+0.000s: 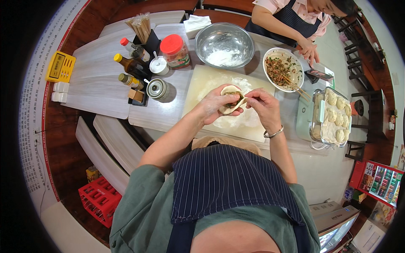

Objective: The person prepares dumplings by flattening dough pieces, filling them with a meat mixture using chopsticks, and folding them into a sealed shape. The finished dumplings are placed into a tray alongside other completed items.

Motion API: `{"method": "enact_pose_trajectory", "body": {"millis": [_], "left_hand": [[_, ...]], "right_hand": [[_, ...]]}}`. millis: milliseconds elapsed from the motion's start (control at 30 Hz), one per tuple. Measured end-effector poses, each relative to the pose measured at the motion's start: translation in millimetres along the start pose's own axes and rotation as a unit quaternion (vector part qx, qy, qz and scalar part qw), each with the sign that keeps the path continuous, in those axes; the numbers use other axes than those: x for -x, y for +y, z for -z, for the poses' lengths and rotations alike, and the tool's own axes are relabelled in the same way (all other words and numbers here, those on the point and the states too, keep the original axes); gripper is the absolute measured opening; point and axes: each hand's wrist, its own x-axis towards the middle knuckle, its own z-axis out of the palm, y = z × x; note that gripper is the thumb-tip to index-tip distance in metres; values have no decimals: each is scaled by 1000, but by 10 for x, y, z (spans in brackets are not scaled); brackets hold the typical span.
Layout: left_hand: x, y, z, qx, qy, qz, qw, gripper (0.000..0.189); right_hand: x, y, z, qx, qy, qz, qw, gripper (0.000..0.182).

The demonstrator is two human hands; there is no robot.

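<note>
My left hand [212,106] cradles a round dough wrapper [228,109] with chopped filling [233,98] in its middle, the thumb lying over the filling. At the wrapper's right edge, the thumb and fingers of my right hand [261,102] pinch the dough. Both hands are above a pale cutting board [202,82] dusted with flour. Beyond the right hand stands a white bowl [266,79] of meat and green filling, with a pair of chopsticks [297,87] leaning in it. Stuffed dough pieces [331,114] sit in several rows on the light green steamer [305,118] at the right.
A steel bowl [205,38] with flour stands behind the board. Sauce bottles [129,64], a red-lidded jar [174,52] and a glass jar [157,89] are at the left. Across the table, a co-worker's hand [308,50] reaches near a phone on a stand [319,75].
</note>
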Motion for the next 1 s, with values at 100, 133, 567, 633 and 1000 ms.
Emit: {"method": "enact_pose_trajectory", "body": {"millis": [100,133,567,633,1000], "left_hand": [[-36,50,-3,-40,-46,24,998,35],[-43,77,-11,-50,-69,29,996,36],[-148,285,-160,-52,-79,-5,996,31],[-176,269,-156,-88,-81,-13,993,29],[-229,616,-377,-167,-101,-9,981,27]], "right_hand": [[-74,-109,91,119,-27,120,985,20],[-89,-126,104,104,-29,101,989,20],[-63,-326,103,5,50,-71,996,11],[-55,-314,91,146,80,35,986,10],[-124,-525,214,190,108,114,969,9]]}}
